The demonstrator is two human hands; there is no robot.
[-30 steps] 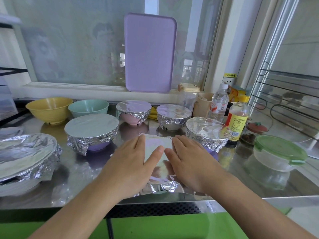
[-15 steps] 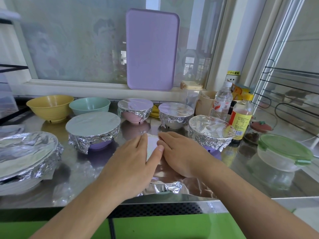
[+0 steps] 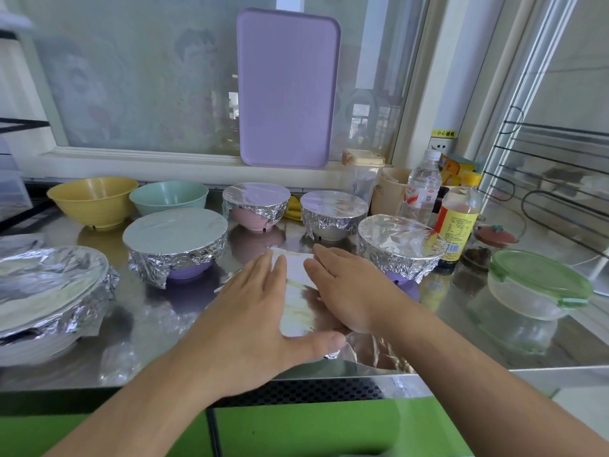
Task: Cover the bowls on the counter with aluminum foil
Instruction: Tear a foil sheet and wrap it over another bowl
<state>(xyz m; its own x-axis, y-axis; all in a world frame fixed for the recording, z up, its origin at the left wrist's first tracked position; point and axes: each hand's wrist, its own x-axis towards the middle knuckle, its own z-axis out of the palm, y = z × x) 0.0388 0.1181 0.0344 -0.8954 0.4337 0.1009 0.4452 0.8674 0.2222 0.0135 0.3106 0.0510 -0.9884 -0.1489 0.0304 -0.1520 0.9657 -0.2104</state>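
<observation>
While both hands press flat on a foil sheet [image 3: 298, 291] at the near edge of the worktop [image 3: 148, 311], whatever bowl sits under it stays hidden, so I cannot tell its colour or size. Left hand [image 3: 260, 311] lies palm down on the left half, fingers straight and together, thumb stretched right along the sheet's near edge; it pinches nothing. Right hand [image 3: 346, 288] lies palm down on the right half, fingers straight, pointing up-left; nothing gripped either. Foil shows in the strip between the hands, with a crumpled flap [image 3: 372, 351] hanging loose at the near right, just under the right wrist. Key relation: sheet sits directly beneath both palms, its visible strip running away from the person, and the loose flap is nearer the right hand, so that hand likely tucks it down next. Five foil-wrapped bowls stand behind and to the left: large one [image 3: 49, 291], purple one [image 3: 176, 245], pink one [image 3: 255, 206], grey one [image 3: 333, 214], right one [image 3: 398, 249]. Yellow bowl [image 3: 94, 201] and teal bowl [image 3: 169, 197] at back left are uncovered, so judged roughly two-thirds done.
</observation>
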